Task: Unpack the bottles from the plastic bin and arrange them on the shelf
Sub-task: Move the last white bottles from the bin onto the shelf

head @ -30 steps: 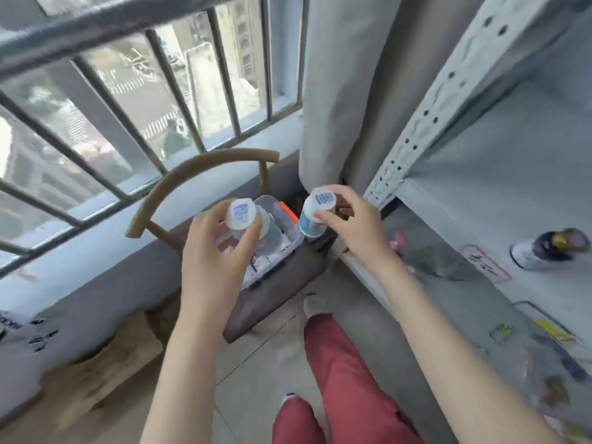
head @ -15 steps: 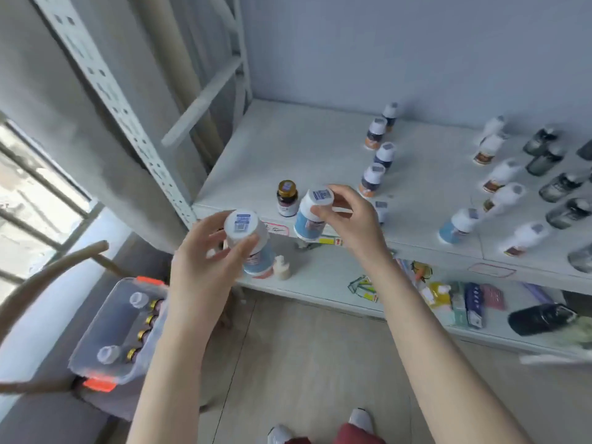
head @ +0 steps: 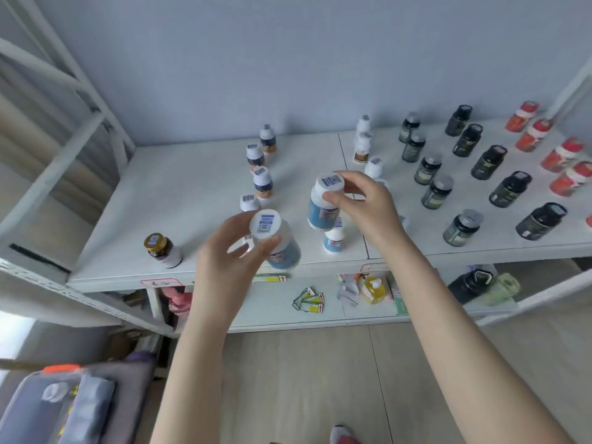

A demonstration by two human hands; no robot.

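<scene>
Meanwhile each hand holds a blue-labelled bottle above the shelf

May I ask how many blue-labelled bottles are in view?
3: a large bottle held by the left hand, a second large bottle held by the right hand, and a small bottle standing on the shelf. The right hand may hide more.

Pale blue wall, wood-look floor

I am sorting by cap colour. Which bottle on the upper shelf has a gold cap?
The small bottle standing alone at the shelf's front left corner. Its cap is gold with a sticker on top; the other bottles' caps are white, dark or red.
</scene>
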